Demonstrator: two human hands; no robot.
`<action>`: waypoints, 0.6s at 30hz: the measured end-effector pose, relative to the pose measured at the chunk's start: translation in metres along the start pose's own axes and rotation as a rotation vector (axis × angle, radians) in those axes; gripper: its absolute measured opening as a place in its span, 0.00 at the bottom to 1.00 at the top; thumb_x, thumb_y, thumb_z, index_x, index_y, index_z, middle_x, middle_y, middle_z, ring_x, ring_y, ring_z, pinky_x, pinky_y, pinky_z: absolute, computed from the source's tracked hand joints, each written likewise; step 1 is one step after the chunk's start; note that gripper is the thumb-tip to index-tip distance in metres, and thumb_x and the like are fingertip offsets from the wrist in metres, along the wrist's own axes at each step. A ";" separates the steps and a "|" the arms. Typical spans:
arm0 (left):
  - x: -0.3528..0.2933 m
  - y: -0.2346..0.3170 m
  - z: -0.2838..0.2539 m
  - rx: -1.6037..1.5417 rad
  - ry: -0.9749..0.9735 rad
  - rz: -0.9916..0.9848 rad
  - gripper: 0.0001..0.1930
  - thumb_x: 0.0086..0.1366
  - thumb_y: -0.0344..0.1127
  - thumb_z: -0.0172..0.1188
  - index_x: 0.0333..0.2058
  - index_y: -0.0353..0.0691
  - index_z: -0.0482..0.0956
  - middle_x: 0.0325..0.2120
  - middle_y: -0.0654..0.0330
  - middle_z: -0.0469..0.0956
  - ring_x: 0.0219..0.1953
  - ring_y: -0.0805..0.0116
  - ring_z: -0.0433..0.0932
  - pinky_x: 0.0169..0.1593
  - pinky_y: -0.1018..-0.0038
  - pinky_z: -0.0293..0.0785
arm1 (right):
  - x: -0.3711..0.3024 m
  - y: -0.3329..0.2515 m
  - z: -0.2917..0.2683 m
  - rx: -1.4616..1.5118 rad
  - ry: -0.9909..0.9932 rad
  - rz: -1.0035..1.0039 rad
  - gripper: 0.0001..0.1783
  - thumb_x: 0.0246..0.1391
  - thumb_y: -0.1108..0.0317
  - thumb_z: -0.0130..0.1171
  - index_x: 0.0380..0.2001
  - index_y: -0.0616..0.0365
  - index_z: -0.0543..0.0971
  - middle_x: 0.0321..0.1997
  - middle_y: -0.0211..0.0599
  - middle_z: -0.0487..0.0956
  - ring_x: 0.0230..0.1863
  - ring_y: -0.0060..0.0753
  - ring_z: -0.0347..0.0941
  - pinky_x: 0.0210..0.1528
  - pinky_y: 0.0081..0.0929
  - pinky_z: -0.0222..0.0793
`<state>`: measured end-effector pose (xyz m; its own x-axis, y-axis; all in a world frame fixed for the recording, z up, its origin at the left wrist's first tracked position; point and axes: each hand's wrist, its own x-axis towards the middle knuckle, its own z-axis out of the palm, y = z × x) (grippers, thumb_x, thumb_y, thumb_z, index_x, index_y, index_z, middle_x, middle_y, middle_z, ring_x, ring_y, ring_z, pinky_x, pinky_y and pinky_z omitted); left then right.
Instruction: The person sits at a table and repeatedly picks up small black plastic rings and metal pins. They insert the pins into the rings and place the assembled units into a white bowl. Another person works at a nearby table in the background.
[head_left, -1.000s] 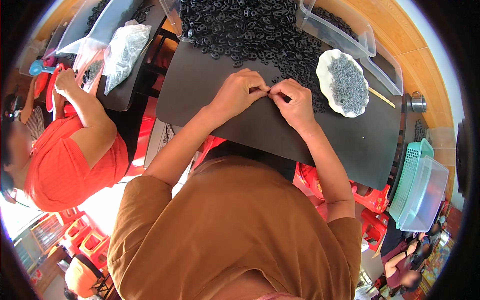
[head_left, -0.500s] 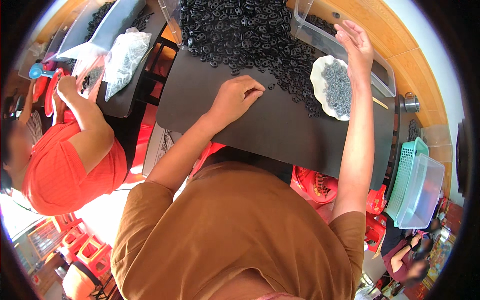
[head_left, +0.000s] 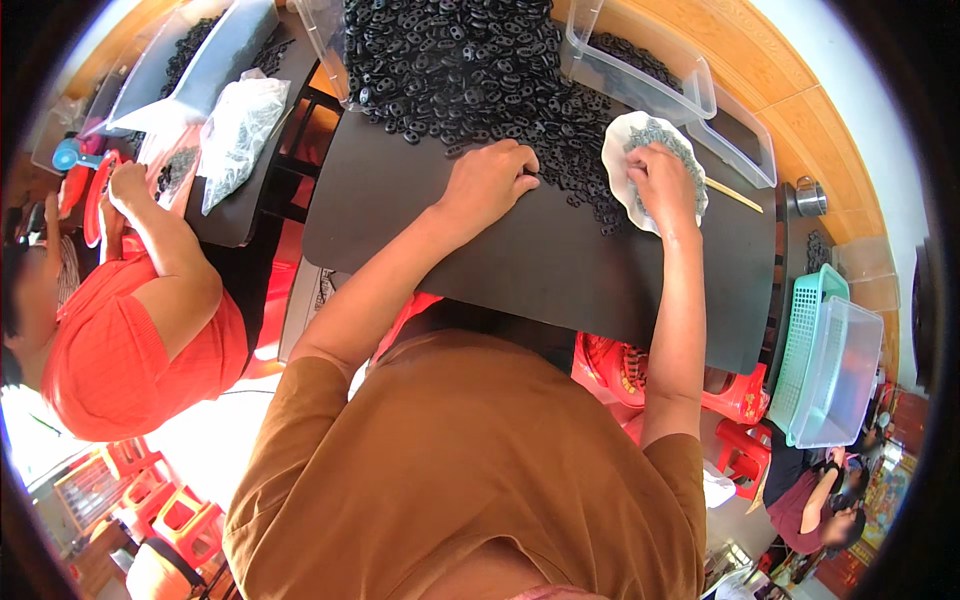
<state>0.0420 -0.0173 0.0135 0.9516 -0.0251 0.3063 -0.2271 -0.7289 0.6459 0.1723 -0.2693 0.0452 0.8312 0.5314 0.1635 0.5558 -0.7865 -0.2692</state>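
My left hand (head_left: 490, 187) rests on the dark table with its fingers curled toward the thumb, at the near edge of a large pile of small black two-hole pieces (head_left: 455, 75). Whatever lies between those fingertips is hidden. My right hand (head_left: 664, 188) reaches into a white wavy-rimmed bowl (head_left: 616, 150) and has its fingers bent down among small grey pieces (head_left: 655, 132). These grey pieces look like short springs or screws, too small to tell. The right fingertips are partly covered by the hand.
Clear plastic boxes (head_left: 690, 98) stand behind the bowl, and a thin wooden stick (head_left: 735, 196) lies beside it. A green basket (head_left: 800, 345) and a clear tub (head_left: 845, 375) are at the right. To the left, a person in red (head_left: 150, 340) works at another table by a plastic bag (head_left: 245, 130).
My right hand has come down from above the bowl's far side, fingers spread, into the grey pieces. My left hand has shifted slightly to the black pile's edge. The whole view has shifted a little.
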 end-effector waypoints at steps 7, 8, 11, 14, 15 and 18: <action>-0.008 -0.002 0.001 -0.141 0.072 0.068 0.05 0.57 0.27 0.66 0.33 0.37 0.79 0.29 0.59 0.78 0.30 0.63 0.78 0.36 0.71 0.75 | 0.001 0.003 -0.005 0.070 -0.031 -0.027 0.04 0.49 0.75 0.62 0.30 0.57 0.81 0.32 0.41 0.81 0.38 0.49 0.79 0.40 0.41 0.72; -0.009 -0.003 0.000 -0.171 0.069 0.047 0.05 0.57 0.27 0.66 0.33 0.36 0.80 0.30 0.59 0.78 0.29 0.65 0.78 0.35 0.72 0.75 | 0.001 0.003 -0.006 0.109 -0.034 -0.027 0.04 0.49 0.76 0.62 0.30 0.58 0.81 0.31 0.42 0.82 0.37 0.48 0.79 0.40 0.40 0.72; -0.007 -0.001 -0.003 -0.271 0.072 0.005 0.05 0.59 0.26 0.66 0.35 0.36 0.82 0.31 0.59 0.79 0.28 0.70 0.77 0.35 0.74 0.74 | 0.001 0.006 -0.006 0.212 0.001 -0.018 0.05 0.50 0.80 0.61 0.32 0.62 0.80 0.29 0.42 0.82 0.33 0.38 0.81 0.38 0.31 0.73; -0.007 -0.005 -0.002 -0.354 0.080 -0.027 0.06 0.60 0.25 0.65 0.37 0.35 0.83 0.32 0.60 0.80 0.29 0.73 0.77 0.35 0.75 0.75 | 0.000 0.009 -0.005 0.325 0.014 0.007 0.05 0.51 0.82 0.61 0.33 0.65 0.79 0.28 0.40 0.82 0.32 0.30 0.81 0.38 0.25 0.74; -0.006 -0.005 -0.003 -0.367 0.069 -0.049 0.06 0.61 0.25 0.65 0.37 0.35 0.83 0.32 0.60 0.81 0.29 0.73 0.77 0.35 0.76 0.75 | -0.001 0.009 -0.005 0.365 0.012 0.018 0.05 0.51 0.81 0.62 0.33 0.65 0.79 0.28 0.40 0.82 0.32 0.29 0.80 0.38 0.24 0.74; -0.005 -0.006 -0.002 -0.383 0.063 -0.080 0.06 0.61 0.25 0.64 0.38 0.35 0.83 0.33 0.61 0.81 0.30 0.75 0.78 0.36 0.77 0.76 | -0.004 0.012 -0.003 0.334 0.058 0.019 0.06 0.50 0.81 0.62 0.33 0.65 0.79 0.27 0.40 0.81 0.30 0.32 0.80 0.36 0.25 0.73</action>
<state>0.0380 -0.0116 0.0095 0.9574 0.0724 0.2794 -0.2251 -0.4188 0.8798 0.1757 -0.2813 0.0444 0.8459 0.4914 0.2071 0.5131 -0.6440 -0.5675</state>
